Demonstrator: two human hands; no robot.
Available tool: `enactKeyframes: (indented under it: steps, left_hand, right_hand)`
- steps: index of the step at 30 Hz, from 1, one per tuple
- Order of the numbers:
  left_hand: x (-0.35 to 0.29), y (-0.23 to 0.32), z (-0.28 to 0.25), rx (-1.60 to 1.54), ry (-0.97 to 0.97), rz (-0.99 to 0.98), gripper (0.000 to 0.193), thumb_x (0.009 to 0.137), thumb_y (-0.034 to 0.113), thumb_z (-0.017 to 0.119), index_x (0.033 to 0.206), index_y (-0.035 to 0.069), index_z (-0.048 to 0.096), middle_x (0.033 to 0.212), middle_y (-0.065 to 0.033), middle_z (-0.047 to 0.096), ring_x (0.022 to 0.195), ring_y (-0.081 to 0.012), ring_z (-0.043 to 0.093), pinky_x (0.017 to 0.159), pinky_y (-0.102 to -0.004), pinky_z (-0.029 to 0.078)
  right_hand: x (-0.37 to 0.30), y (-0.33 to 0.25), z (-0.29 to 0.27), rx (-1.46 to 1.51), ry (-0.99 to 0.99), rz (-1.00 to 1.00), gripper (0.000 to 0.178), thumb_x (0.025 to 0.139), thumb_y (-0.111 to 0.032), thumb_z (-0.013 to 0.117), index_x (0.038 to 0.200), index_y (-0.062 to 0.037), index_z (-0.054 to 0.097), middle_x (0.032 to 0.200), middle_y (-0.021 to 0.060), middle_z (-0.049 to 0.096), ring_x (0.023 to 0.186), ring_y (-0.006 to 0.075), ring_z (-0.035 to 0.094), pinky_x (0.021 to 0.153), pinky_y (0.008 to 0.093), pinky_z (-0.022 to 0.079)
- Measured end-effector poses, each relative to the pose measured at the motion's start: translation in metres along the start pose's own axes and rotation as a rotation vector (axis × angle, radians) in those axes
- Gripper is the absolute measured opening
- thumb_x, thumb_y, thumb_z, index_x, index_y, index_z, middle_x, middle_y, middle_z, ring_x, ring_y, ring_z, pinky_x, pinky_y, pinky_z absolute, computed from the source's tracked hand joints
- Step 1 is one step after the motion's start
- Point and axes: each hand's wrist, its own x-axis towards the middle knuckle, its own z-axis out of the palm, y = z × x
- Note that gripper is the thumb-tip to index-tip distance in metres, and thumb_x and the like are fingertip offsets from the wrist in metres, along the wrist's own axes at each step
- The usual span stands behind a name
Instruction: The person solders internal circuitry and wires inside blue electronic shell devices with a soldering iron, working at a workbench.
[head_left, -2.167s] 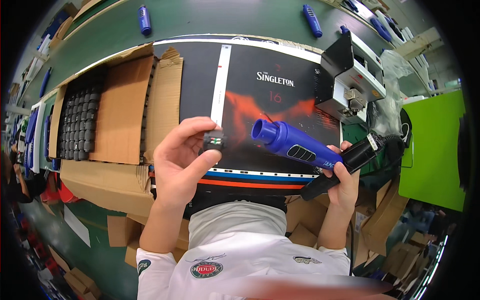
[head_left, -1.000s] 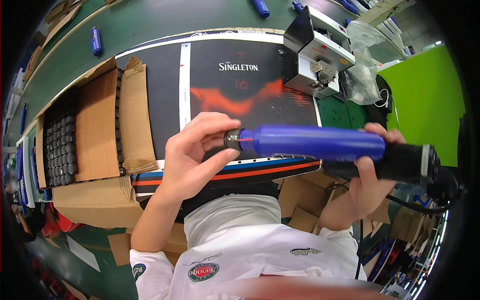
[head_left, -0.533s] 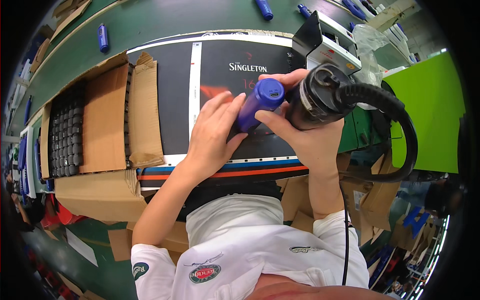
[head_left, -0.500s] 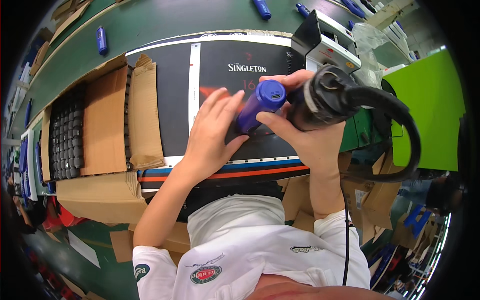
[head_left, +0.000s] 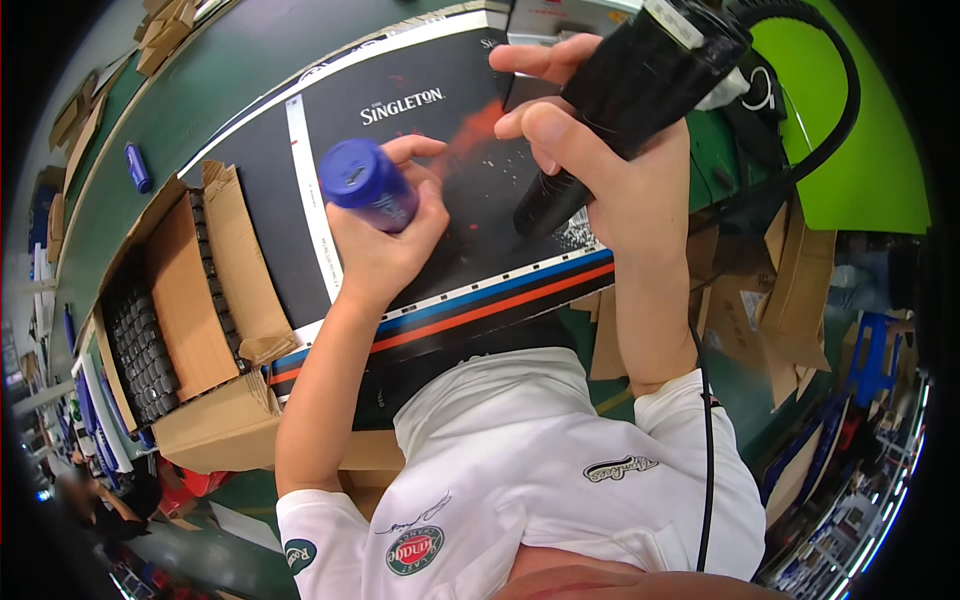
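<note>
In my left hand [head_left: 385,258], fingers wrapped round its body, is a blue cylindrical device [head_left: 372,188] whose capped end, with a small slot, points up toward me. My right hand [head_left: 632,185] grips a black cylindrical handheld tool [head_left: 655,75] with a thick black hose [head_left: 845,100] at its upper end. The tool's narrower tip slants down to the left over the black printed board [head_left: 440,200]. Its thumb and fingers reach out past the tool to the left, apart from the blue device. White specks [head_left: 578,232] lie on the board near the tip.
An open cardboard box [head_left: 250,265] with rows of dark rounded pieces [head_left: 140,350] stands at the left. Another blue device [head_left: 138,168] lies on the green table [head_left: 225,75] beyond. Behind the tool is a bright green panel [head_left: 850,170]; torn cartons [head_left: 770,310] sit below at the right.
My left hand has closed round the blue device and carried it left, away from the tool. My right hand has moved up, its tool tip now pointing down-left. The whole view has shifted.
</note>
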Motion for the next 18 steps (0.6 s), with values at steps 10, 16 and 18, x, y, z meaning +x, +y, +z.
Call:
enactKeyframes:
  steps: [10,16,18]
  left_hand:
    - [-0.009,-0.004,0.011,0.346,-0.084,0.322,0.031,0.077,-0.006,0.062,0.107,-0.001,0.066,0.07,0.0009,0.059,0.061,-0.0058,0.056,0.06,-0.0222,0.046]
    - [0.008,0.001,0.005,0.043,-0.02,0.031,0.032,0.084,0.0,0.056,0.113,-0.013,0.055,0.066,-0.0061,0.054,0.055,-0.0152,0.055,0.059,-0.0309,0.048]
    - [0.012,0.001,0.0,-0.055,0.002,-0.015,0.032,0.084,0.001,0.057,0.113,-0.012,0.056,0.066,-0.0066,0.054,0.056,-0.0165,0.055,0.058,-0.0298,0.047]
  right_hand:
    - [-0.014,-0.009,-0.033,-0.013,0.041,-0.005,0.028,0.087,-0.001,0.068,0.114,0.0023,0.058,0.115,0.0205,0.067,0.073,0.0132,0.064,0.059,0.0239,0.046]
    - [-0.023,-0.009,-0.053,0.329,0.15,0.02,0.027,0.084,-0.002,0.073,0.107,0.0009,0.06,0.105,0.0177,0.07,0.067,0.0137,0.064,0.058,0.0254,0.048]
    - [-0.03,-0.003,-0.059,0.36,0.173,0.031,0.026,0.086,-0.002,0.071,0.109,-0.0007,0.057,0.104,0.0177,0.068,0.069,0.0137,0.062,0.058,0.0261,0.046]
